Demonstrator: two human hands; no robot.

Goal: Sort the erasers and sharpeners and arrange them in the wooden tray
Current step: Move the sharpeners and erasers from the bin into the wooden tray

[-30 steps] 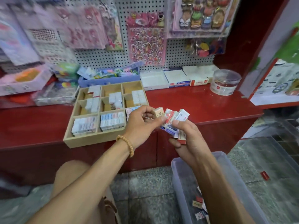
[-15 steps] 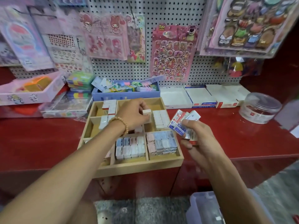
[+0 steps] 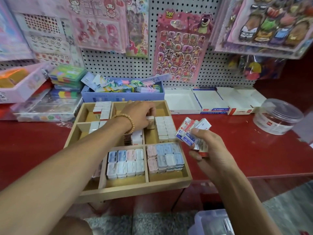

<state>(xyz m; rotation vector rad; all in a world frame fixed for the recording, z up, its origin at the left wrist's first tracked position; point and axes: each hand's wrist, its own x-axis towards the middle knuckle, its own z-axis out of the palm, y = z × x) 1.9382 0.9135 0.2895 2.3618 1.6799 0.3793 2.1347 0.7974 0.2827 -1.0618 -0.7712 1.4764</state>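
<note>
- the left hand [image 3: 138,114] pinches one small beige eraser [image 3: 150,122] and holds it low over the wooden tray [image 3: 135,187], at the wall between the middle and the right compartment of the middle row.
- the right hand [image 3: 205,150] grips a fan of wrapped erasers [image 3: 192,132], red, white and blue, in the air just beside the right edge of the tray and above the red table [image 3: 237,150].
- the front compartments are filled with pastel sharpeners [image 3: 126,162] in neat rows; white erasers [image 3: 165,128] stand in a block in the right middle compartment.
- to do this step well, i think the eraser should go down upright, with its flat side against the ones of the same kind, so the row stays tight.
- it is better to release it only when it touches the floor of the compartment, otherwise it may fall over and push the neighbours.
- the right hand should stay clenched on its bundle and a little apart, so the loose packs do not slip into a wrong compartment.
</note>
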